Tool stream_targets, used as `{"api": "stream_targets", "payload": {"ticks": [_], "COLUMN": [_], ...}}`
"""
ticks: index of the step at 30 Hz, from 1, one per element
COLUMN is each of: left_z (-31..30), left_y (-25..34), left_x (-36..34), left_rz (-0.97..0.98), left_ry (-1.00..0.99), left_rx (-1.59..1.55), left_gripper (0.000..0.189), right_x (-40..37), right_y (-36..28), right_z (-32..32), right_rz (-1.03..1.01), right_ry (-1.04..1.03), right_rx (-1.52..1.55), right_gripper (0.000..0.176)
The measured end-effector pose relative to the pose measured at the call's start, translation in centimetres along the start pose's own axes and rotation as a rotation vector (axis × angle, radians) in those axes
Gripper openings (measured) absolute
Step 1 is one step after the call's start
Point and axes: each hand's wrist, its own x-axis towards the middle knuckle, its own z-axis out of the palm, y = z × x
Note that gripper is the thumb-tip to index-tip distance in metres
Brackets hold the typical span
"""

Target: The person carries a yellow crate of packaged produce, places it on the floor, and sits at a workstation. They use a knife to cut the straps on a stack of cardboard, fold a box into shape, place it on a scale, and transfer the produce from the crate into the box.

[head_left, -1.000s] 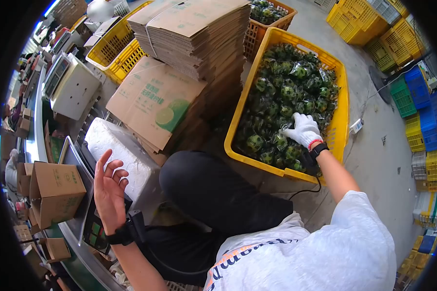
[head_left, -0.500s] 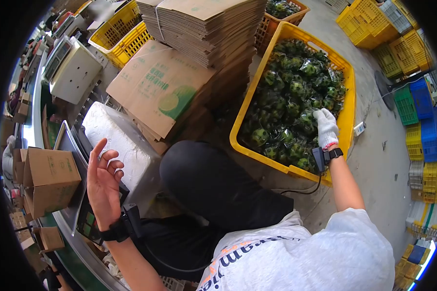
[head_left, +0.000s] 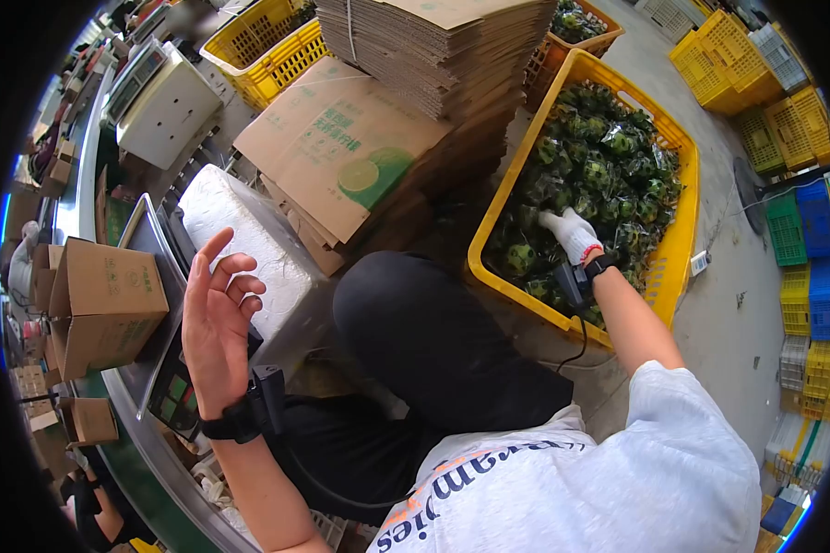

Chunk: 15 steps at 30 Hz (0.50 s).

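My right hand (head_left: 574, 232), in a white knit glove with a red cuff, reaches into a large yellow crate (head_left: 687, 235). It touches clear bags of green limes (head_left: 609, 166) that fill the crate; its fingertips are partly lost among the bags, so a grip cannot be made out. My bare left hand (head_left: 219, 318) is raised palm-up with fingers apart, holding nothing. It hovers over a digital scale (head_left: 171, 392) and in front of a white foam box (head_left: 240, 240). Each wrist wears a black strap with a small device.
An open cardboard box (head_left: 115, 304) stands by a metal tray at left, along a conveyor (head_left: 111, 442). Flattened cartons (head_left: 350, 147) are stacked ahead. A white machine (head_left: 166, 111) and yellow crates (head_left: 267, 60) stand behind. Coloured crates (head_left: 816, 249) line the right side.
My right hand has moved left and deeper among the bags, from the crate's right side to its middle. My left hand stays raised and open. The whole view has shifted slightly.
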Motion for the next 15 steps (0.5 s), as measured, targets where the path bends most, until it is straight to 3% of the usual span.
{"api": "stream_targets", "payload": {"ticks": [4, 5, 7, 8, 9, 12, 15], "left_z": [0.4, 0.5, 0.3, 0.1, 0.0, 0.1, 0.2], "left_y": [-0.1, -0.1, 0.0, 0.1, 0.1, 0.6, 0.8], "left_x": [0.4, 0.5, 0.5, 0.4, 0.3, -0.1, -0.4], "left_rz": [0.035, 0.030, 0.046, 0.042, 0.035, 0.048, 0.055], "left_ry": [-0.008, -0.011, -0.002, -0.001, -0.002, 0.003, -0.032], "left_rx": [-0.015, -0.010, -0.023, -0.017, -0.011, -0.027, -0.076], "left_gripper": [0.049, 0.049, 0.049, 0.049, 0.048, 0.047, 0.042], "right_x": [1.2, -0.4, -0.9, 1.0, -2.0, -7.6, -11.6], "right_y": [1.0, 0.9, 1.5, 4.0, 2.1, -1.6, -5.7], "right_z": [0.6, 0.2, -1.3, -0.6, -1.9, -5.7, -9.2], "right_rz": [-0.087, -0.140, -0.237, -0.351, -0.157, -0.029, -0.203], "right_ry": [0.032, 0.089, -0.063, -0.227, -0.246, -0.286, -0.669], "right_rx": [0.204, 0.397, 0.576, 0.902, 1.225, 1.401, 1.355], "right_gripper": [0.097, 0.086, 0.063, 0.048, 0.032, 0.040, 0.043]}}
